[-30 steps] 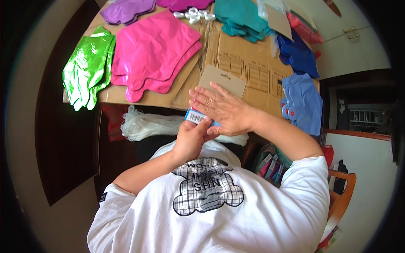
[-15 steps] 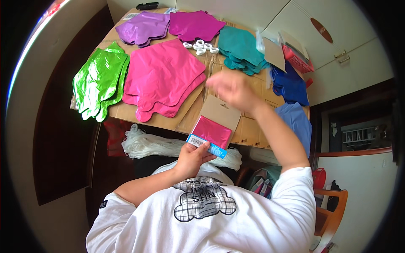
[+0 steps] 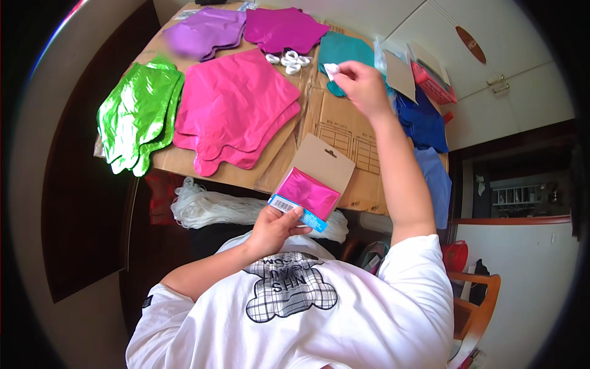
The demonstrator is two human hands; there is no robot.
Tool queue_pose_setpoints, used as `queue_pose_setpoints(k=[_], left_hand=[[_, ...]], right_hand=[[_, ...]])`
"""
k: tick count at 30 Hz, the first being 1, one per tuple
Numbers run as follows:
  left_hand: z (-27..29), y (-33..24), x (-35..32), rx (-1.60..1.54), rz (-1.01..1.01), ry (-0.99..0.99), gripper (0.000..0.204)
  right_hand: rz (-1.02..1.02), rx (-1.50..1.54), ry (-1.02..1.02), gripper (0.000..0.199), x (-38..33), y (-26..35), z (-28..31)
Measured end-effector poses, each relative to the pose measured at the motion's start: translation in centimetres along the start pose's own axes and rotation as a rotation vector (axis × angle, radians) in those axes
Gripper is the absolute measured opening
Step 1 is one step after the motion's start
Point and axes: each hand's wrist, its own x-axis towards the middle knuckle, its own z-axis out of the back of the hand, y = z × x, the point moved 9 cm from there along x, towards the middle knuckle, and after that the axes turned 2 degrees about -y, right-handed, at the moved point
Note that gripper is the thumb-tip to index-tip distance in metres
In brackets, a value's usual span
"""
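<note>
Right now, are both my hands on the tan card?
No, only your left hand holds the tan card, while your right hand pinches a small white piece away from it.

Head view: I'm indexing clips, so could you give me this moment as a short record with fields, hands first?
Left grip: holds a card pack by its labelled end
Pack look: brown card, shiny pink middle, blue-and-white label
Right grip: pinches a small white item, kind unclear
Surface: brown cardboard
On it, left side: green foil stack, pink foil stack
Far middle: white rings
Between cardboard and shirt: white strand bundle
</note>
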Motion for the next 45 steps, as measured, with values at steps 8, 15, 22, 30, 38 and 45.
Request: queue_pose_setpoints(k=[8,15,22,30,38,45], left_hand=[[1.5,0.1,0.0,0.154,-0.072,0.089,0.025],[1.9,0.3,-0.7,0.218,-0.076,0.141,0.025],[2.5,0.3,-1.3,0.239,-0.071,0.068,0.025],[1.7,-0.1,-1.8,0.283,-0.08,-0.009,0.023],[1.0,-0.8,-2.0,0.27,-0.105,-0.097,0.021],[1.5,-0.3,-1.7,0.221,-0.134,-0.124,0.018]], right_hand=[[-0.545,0.515,0.367,0.015,-15.9,1.7,-2.4],[-0.415,0.1,0.696,0.022,-18.9,3.9,-6.5],[-0.221,0.033,0.788,0.02,-19.4,4.2,-8.3],[-0.764,0.441,0.747,0.027,-20.0,2.9,-8.6],[-0.691,0.261,0.812,0.019,-20.6,0.3,-10.5],[-0.445,-0.015,0.668,0.02,-18.9,3.7,-8.1]])
